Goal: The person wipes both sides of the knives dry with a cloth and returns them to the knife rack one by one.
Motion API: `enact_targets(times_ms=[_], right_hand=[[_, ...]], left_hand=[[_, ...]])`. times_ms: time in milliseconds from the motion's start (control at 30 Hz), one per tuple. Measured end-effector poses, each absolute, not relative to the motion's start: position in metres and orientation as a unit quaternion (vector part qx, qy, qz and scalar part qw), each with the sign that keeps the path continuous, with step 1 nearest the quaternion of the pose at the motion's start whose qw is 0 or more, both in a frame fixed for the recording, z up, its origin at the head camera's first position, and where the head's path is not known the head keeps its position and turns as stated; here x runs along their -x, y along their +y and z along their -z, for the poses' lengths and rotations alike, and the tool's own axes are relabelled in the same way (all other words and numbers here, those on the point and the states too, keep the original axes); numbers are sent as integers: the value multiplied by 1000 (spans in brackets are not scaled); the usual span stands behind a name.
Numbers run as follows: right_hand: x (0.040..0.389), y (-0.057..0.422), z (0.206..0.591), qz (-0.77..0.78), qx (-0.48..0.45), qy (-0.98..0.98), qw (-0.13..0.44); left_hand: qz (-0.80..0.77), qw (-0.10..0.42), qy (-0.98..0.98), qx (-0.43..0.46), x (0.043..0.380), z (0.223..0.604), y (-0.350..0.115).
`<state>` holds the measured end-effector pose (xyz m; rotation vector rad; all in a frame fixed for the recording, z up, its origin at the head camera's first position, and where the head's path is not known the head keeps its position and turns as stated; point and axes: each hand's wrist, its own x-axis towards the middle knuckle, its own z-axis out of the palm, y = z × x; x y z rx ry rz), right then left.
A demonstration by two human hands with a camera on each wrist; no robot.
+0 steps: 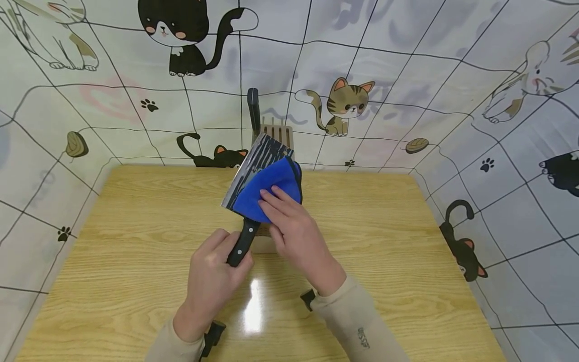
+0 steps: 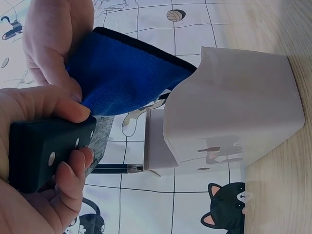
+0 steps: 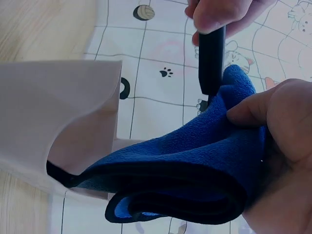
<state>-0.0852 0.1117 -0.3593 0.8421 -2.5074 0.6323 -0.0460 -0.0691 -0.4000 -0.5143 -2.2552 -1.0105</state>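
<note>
My left hand (image 1: 214, 274) grips the black riveted handle of a cleaver (image 1: 243, 244), its wide blade tilted up and away over the table. A blue cloth with black edging (image 1: 251, 198) lies folded over part of the blade. My right hand (image 1: 303, 239) holds the cloth against the blade, fingers on top; the right wrist view shows the thumb (image 3: 248, 109) on the cloth's other side. The cloth hides much of the blade. Just beyond the hands stands a white knife holder (image 2: 234, 97), mostly covered by hands and cloth in the head view.
A black-handled utensil (image 1: 254, 110) rises from the back of the holder, beside a brown slotted piece (image 1: 284, 134). The wooden table (image 1: 384, 241) meets cat-printed sheeting (image 1: 280, 65) at the back and sides.
</note>
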Motion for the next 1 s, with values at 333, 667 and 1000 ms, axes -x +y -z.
enact_targets(times_ms=[333,667,1000], right_hand=[[74,105,359,-198,-329,-900,206],[74,100,361,-179,-322,-901,228],[91,107,360,-222,-294,-899,236]], left_hand=[[381,305,-850,196,48,400,-71],[367,305,-856,201,47,398,-73],[362,311,-855,203,43,399,-73]])
